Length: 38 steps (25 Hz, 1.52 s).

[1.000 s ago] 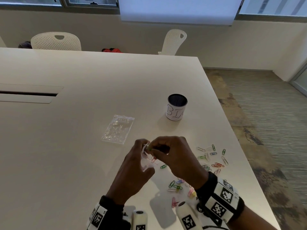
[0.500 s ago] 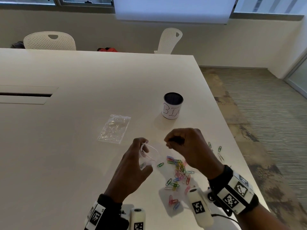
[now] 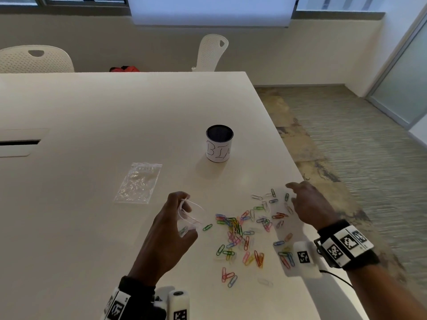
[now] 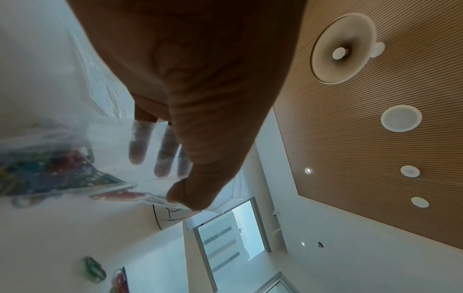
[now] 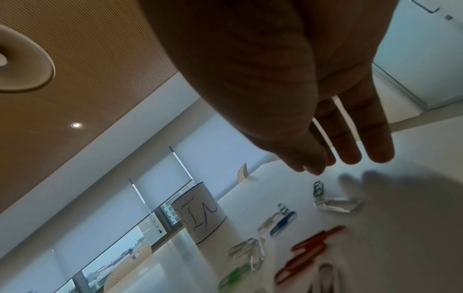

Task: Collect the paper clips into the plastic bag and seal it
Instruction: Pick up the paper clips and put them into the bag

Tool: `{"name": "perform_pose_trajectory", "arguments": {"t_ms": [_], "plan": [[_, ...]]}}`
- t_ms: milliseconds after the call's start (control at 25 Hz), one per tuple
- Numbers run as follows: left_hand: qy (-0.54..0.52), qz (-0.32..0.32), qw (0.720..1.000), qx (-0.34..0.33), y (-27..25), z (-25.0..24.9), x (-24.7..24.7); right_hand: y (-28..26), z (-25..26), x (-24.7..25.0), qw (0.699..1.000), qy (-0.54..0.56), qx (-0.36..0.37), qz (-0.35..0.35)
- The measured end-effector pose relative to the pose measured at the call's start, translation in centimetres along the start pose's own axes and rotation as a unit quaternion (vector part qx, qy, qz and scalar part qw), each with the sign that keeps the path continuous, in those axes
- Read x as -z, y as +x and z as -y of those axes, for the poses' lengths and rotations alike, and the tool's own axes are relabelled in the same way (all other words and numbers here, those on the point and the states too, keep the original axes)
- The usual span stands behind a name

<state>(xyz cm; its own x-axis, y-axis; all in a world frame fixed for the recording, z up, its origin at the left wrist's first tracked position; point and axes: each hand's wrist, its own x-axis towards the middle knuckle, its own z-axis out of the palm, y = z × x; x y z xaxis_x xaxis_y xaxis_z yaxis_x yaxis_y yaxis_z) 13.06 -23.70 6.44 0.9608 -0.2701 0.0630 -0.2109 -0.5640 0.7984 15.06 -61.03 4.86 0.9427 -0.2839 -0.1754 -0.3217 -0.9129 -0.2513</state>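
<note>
My left hand (image 3: 184, 215) holds a small clear plastic bag (image 3: 190, 219) just above the white table (image 3: 92, 135), its mouth gaping to the right. In the left wrist view the thumb (image 4: 185, 196) pinches the bag's rim (image 4: 150, 198), the fingers (image 4: 139, 146) show through the plastic, and a few coloured clips (image 4: 50, 172) lie inside. Several coloured paper clips (image 3: 240, 229) are scattered to its right. My right hand (image 3: 292, 192) hovers over the far right clips (image 5: 313, 247), fingers (image 5: 350, 150) straight, holding nothing.
A second clear bag (image 3: 138, 182) lies flat to the left. A white cup marked BIN (image 3: 219, 143) stands behind the clips. The table's right edge (image 3: 307, 181) runs close to my right hand. Two white chairs (image 3: 212, 51) stand at the far side.
My right hand left the bag's mouth, swung right over the scattered clips and spread its fingers. The left hand kept hold of the bag, with its mouth open.
</note>
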Motion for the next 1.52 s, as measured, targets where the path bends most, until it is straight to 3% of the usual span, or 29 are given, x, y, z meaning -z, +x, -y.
{"name": "perform_pose_trajectory", "arguments": {"t_ms": [120, 360, 600, 1120, 1400, 1520], "plan": [[0.005, 0.004, 1.000, 0.000, 0.1, 0.0, 0.0, -0.1, 0.2, -0.8, 0.999, -0.029, -0.008, 0.018], [0.005, -0.002, 1.000, -0.002, 0.0, 0.1, -0.1, -2.0, 4.5, -1.4, 0.993, 0.025, 0.104, 0.055], [0.001, -0.003, 1.000, 0.005, -0.2, 0.1, 0.1, -5.2, 9.0, -1.4, 0.977, -0.036, 0.177, 0.115], [-0.002, -0.008, 1.000, 0.012, -0.4, -0.3, 0.2, -5.9, 11.7, -3.1, 0.975, 0.008, 0.222, 0.026], [-0.004, -0.009, 1.000, 0.011, -0.4, -0.2, 0.3, -4.4, 10.0, -1.0, 0.971, 0.160, 0.170, 0.056], [-0.002, -0.007, 1.000, 0.007, -0.4, -0.1, 0.1, -4.5, 9.7, 0.5, 0.929, 0.339, 0.113, 0.101]]}}
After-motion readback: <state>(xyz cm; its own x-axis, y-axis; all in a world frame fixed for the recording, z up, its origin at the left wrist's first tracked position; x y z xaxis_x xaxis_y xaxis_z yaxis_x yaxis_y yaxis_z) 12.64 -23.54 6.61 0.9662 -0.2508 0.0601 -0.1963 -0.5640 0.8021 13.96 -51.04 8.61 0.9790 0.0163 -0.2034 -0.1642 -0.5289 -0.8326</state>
